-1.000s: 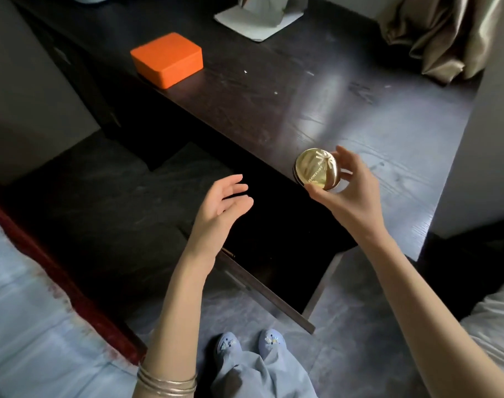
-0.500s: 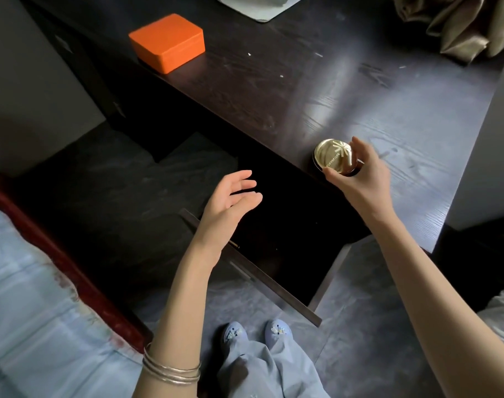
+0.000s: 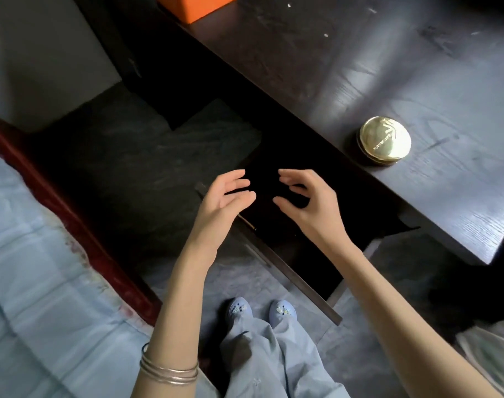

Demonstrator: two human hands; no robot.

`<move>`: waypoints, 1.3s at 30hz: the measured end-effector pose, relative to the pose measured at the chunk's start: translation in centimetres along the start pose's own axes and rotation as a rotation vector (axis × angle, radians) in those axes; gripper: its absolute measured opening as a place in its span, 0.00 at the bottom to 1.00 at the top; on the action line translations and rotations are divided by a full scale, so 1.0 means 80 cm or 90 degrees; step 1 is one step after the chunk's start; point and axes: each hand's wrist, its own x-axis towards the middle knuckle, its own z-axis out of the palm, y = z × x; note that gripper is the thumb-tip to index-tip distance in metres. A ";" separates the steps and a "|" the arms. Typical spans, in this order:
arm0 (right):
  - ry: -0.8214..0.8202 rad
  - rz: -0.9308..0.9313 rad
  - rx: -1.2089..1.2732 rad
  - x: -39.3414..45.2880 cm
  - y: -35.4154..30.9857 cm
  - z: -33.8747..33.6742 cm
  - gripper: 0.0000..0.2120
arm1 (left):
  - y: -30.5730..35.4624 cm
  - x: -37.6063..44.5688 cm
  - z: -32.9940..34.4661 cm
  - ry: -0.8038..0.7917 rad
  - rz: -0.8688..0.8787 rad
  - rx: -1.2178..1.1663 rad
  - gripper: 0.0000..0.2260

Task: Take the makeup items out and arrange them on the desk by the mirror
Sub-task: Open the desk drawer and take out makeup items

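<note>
A round gold compact [image 3: 385, 143] lies flat on the dark wooden desk [image 3: 360, 67], close to the desk's front edge, with nothing touching it. Below that edge a dark drawer [image 3: 302, 248] stands pulled out; its inside is too black to make out any contents. My left hand [image 3: 223, 202] and my right hand [image 3: 308, 202] hover side by side over the drawer, palms facing each other, fingers apart and curled, holding nothing. The right hand is well to the lower left of the compact.
An orange box [image 3: 193, 7] sits on the desk at the top edge of the view. A bed with a pale blue sheet [image 3: 44, 282] and a dark red frame [image 3: 81, 219] lies to the left. My feet [image 3: 259, 311] stand on the grey floor below the drawer front.
My right hand set the gold compact down on the desk, let go of it and came back over the drawer beside my left hand. The view tilted further down.
</note>
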 end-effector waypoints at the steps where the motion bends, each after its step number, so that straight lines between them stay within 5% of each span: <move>1: -0.030 0.030 -0.010 0.001 0.015 0.016 0.19 | -0.006 -0.001 -0.006 0.012 -0.009 0.002 0.18; 8: -0.240 0.234 -0.117 0.016 0.097 0.105 0.18 | -0.035 0.001 -0.037 0.061 -0.061 0.001 0.16; 17: -0.306 0.207 -0.252 0.022 0.137 0.149 0.12 | -0.048 0.011 -0.043 0.061 -0.075 -0.014 0.20; 27: -0.213 0.247 -0.221 0.024 0.118 0.117 0.15 | -0.047 0.011 -0.042 0.060 -0.065 0.000 0.21; 39: -0.019 0.062 -0.190 -0.008 -0.045 -0.070 0.14 | 0.029 -0.010 0.022 -0.058 0.036 0.024 0.21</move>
